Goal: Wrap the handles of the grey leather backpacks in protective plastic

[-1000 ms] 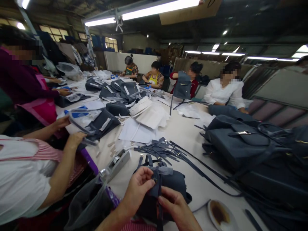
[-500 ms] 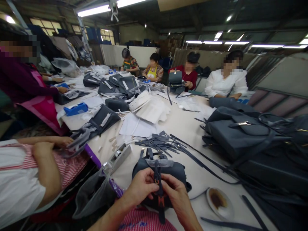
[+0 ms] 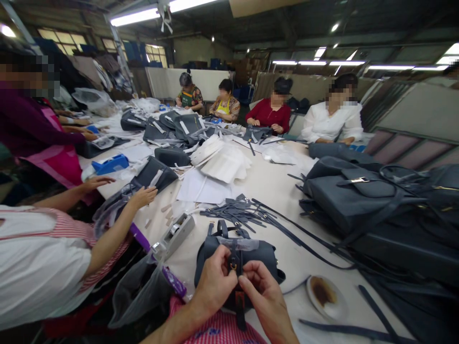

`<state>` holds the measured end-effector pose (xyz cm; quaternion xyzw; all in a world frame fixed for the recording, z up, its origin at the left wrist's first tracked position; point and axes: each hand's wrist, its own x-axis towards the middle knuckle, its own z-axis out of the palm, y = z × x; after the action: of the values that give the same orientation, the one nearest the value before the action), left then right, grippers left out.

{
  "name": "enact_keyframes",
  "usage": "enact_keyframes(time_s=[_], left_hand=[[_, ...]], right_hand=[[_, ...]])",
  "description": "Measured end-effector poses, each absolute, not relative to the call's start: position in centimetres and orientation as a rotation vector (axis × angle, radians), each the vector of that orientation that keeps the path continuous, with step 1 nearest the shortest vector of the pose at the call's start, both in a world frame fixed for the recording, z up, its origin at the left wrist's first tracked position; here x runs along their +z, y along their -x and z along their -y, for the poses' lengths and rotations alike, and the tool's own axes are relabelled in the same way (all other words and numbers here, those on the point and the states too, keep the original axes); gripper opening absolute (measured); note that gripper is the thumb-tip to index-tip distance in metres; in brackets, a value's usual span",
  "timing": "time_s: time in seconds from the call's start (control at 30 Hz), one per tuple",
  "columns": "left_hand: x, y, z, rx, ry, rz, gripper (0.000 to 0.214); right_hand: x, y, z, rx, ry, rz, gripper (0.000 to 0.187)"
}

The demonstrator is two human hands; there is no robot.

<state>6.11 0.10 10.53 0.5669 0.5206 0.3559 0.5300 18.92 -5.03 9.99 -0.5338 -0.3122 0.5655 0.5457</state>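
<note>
In the head view a small dark grey-blue leather bag (image 3: 204, 255) stands at the table's near edge, with handles and clear plastic film (image 3: 238, 243) on top. Down its front runs a buckled strap (image 3: 234, 255) with a small gold buckle. My left hand (image 3: 217, 277) is closed, its fingers pinching the strap beside the buckle. My right hand (image 3: 265, 291) is closed too, thumb and fingertip pinched at the strap's right edge, just below the buckle. Beneath my hands a lower strap end hangs with a brown-orange patch. My fingers partly cover the bag's front.
Beyond the bag lies a pile of short buckled straps (image 3: 236, 210). A tape dispenser (image 3: 175, 234) stands left, a dish of brown stuff (image 3: 325, 297) right. Stacked bags (image 3: 358, 205) fill the right side. A co-worker's arm (image 3: 114, 239) reaches in at left; others sit across.
My right hand has shifted slightly down and right, its fingers more curled. At left the co-worker's hands have spread over a bag. Across the table, a person in red has lowered a bag.
</note>
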Motion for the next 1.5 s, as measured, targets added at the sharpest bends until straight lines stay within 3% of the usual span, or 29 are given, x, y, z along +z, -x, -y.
enact_keyframes(time_s=[0.17,0.43,0.77,1.17,1.3,1.5], left_hand=[[10.6,-5.8,0.0,0.789,-1.196,-1.115,0.013],[12.5,-5.4,1.0,0.751,-1.806,-1.236,0.013],[10.2,-5.5,0.3,0.766,-1.188,-0.975,0.015],[10.4,-5.0,0.9,0.656,-1.506,-1.179,0.008],[10.3,-5.1,1.0,0.645,-1.413,-1.108,0.009],[9.7,-5.4,1.2,0.677,-1.163,-0.979,0.018]], right_hand=[[10.0,-18.9,5.6,1.315,1.347,0.863,0.037],[10.6,-18.7,5.6,1.438,1.264,0.613,0.045],[10.3,-18.8,5.8,1.572,1.201,0.422,0.039],[10.0,-19.2,5.8,1.649,1.255,0.457,0.034],[9.0,-19.1,5.5,1.64,1.274,0.533,0.029],[7.3,-18.8,4.3,1.487,1.218,0.685,0.037]])
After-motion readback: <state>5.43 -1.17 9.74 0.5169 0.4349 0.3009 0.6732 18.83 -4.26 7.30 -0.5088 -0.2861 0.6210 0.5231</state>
